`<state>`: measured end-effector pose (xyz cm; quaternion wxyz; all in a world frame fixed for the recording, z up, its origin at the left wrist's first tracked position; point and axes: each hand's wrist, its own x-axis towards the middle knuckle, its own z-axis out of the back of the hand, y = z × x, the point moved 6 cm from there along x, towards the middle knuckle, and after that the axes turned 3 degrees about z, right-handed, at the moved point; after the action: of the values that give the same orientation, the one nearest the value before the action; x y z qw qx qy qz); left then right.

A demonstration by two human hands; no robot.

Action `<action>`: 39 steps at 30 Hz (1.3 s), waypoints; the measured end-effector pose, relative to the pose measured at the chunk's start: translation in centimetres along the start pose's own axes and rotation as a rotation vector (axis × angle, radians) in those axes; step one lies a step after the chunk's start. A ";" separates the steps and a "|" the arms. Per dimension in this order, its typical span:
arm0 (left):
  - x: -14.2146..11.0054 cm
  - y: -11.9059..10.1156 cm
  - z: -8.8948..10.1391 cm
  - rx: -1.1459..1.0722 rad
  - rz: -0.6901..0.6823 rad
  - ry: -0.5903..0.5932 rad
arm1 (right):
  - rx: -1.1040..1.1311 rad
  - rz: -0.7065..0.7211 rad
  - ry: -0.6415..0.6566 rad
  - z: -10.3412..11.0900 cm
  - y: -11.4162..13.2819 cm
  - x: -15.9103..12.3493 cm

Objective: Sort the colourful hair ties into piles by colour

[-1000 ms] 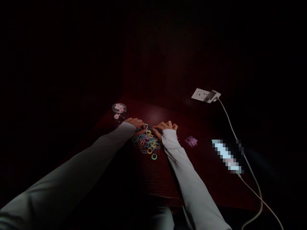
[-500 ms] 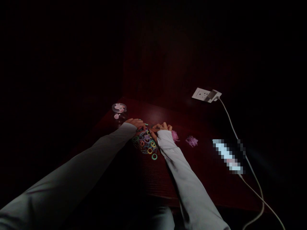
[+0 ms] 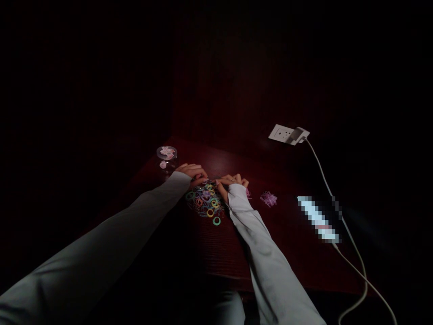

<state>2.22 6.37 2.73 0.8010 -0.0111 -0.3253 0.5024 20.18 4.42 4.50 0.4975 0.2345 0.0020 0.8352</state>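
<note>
A loose pile of hair ties in several colours lies on the dark red table, with thin elastic bands mixed in. Over its far left edge is my left hand, fingers curled in and thumb against them. My right hand is at the far right edge, thumb and forefinger together while the other fingers stick out. The fingertips of both hands face each other across a small gap. Whatever they pinch is too small and dark to make out. Partly hidden behind my right wrist is a pink clump of bands.
A purple clump of bands lies to the right. Farther right is a pixelated bright device with a white cable. A charger sits in the wall socket. A clear jar with pink pieces stands back left.
My right hand has shifted a little to the right and covers more of the pink clump. A green strip by my left fingers no longer shows. The view has shifted slightly.
</note>
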 end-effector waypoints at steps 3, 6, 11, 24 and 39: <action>0.1 -0.1 0.4 -0.075 0.037 -0.040 | 0.065 -0.037 -0.033 0.0 0.2 0.0; 0.0 -0.6 1.0 -0.148 0.032 -0.046 | 0.149 -0.081 -0.068 0.0 0.2 0.0; -0.4 -2.0 2.1 -0.174 -0.033 -0.017 | 0.165 -0.098 -0.113 0.0 -0.1 0.0; -0.6 -2.2 2.5 -0.063 -0.034 -0.016 | -0.082 -0.142 -0.247 5.0 -5.0 -1.4; -0.8 -2.2 2.5 0.049 -0.015 -0.073 | -0.479 -0.417 -0.189 9.9 -16.6 -9.7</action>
<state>2.41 3.84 5.01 0.7925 0.0292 -0.3420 0.5041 41.69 2.42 5.59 0.6966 0.1820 -0.1928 0.6666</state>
